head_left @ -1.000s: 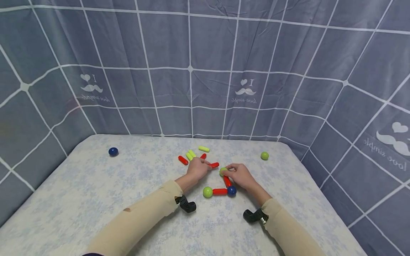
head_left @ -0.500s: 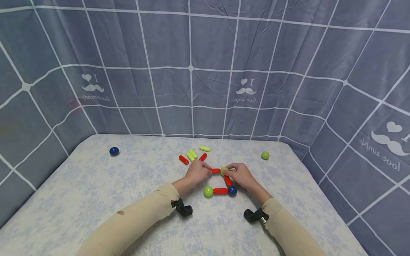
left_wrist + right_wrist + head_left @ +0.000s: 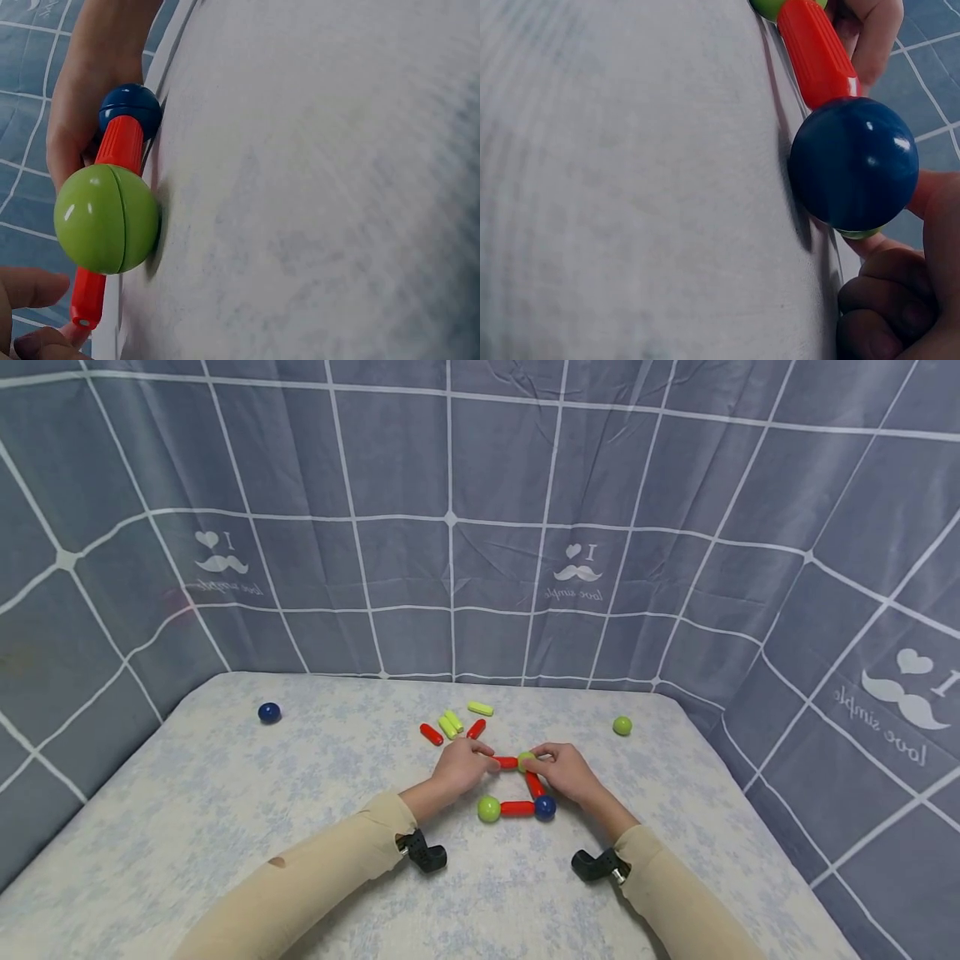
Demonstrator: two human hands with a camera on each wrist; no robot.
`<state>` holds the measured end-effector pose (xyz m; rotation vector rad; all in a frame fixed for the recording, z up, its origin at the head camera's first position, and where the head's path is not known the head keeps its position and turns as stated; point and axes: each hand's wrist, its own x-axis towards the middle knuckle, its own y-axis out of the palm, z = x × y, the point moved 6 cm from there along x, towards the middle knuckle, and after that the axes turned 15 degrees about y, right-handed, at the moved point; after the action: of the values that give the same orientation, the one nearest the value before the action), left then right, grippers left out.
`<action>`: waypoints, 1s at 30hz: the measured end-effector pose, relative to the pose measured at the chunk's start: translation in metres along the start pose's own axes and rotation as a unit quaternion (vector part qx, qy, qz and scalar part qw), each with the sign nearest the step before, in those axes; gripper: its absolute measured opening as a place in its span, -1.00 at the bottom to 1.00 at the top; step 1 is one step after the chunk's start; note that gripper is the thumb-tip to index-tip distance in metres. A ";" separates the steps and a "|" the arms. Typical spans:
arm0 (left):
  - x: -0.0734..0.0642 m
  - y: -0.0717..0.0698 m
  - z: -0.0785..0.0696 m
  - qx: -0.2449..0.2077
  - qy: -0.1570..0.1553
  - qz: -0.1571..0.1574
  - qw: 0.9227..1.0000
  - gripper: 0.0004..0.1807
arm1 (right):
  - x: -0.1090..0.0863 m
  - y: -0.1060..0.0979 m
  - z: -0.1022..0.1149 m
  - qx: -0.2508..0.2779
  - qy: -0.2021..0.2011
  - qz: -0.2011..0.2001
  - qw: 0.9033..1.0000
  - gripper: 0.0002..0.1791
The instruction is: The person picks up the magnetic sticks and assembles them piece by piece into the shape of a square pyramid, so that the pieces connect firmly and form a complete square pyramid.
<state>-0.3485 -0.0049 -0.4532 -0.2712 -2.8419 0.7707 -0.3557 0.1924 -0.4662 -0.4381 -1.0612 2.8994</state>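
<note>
My left hand (image 3: pixel 462 766) pinches a red rod (image 3: pixel 507 762) at its left end. The rod's right end meets a green ball (image 3: pixel 527 762), which my right hand (image 3: pixel 564 770) holds between thumb and fingers. From that ball a second red rod (image 3: pixel 535 785) runs down to a blue ball (image 3: pixel 545 807). A third red rod (image 3: pixel 517 809) joins the blue ball to another green ball (image 3: pixel 489 809), large in the left wrist view. In the right wrist view, the blue ball (image 3: pixel 855 161) mostly covers the green ball in my right fingers.
Behind my left hand lie two loose red rods (image 3: pixel 431 734) and several yellow-green rods (image 3: pixel 481 708). A loose blue ball (image 3: pixel 269 713) sits far left, a loose green ball (image 3: pixel 622 726) far right. A grey gridded curtain (image 3: pixel 450 568) surrounds the table (image 3: pixel 337 735).
My left hand has brought its red rod down and rightward, from apart to against the green ball. My right hand has stayed at that ball.
</note>
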 end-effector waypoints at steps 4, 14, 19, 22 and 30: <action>-0.004 -0.011 0.003 0.001 0.013 -0.015 1.000 -0.71 | 0.000 0.001 0.001 0.000 -0.004 0.003 1.000 -0.60; -0.012 -0.059 0.021 0.010 0.015 -0.053 0.998 -0.73 | -0.001 0.001 0.000 0.001 -0.002 0.003 1.000 -0.59; -0.019 -0.089 0.034 0.009 0.004 -0.079 0.997 -0.73 | -0.001 0.001 0.000 -0.001 -0.006 0.009 1.000 -0.60; -0.023 -0.107 0.043 0.011 -0.002 -0.091 0.996 -0.68 | -0.001 0.000 0.000 -0.003 -0.006 0.010 1.000 -0.59; -0.031 -0.155 0.075 0.003 -0.008 -0.132 0.991 -0.62 | 0.000 0.000 0.000 -0.004 -0.013 0.009 1.000 -0.59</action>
<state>-0.3548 -0.1794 -0.4410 0.1116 -2.8100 0.7288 -0.3554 0.1923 -0.4661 -0.4150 -1.0795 2.9248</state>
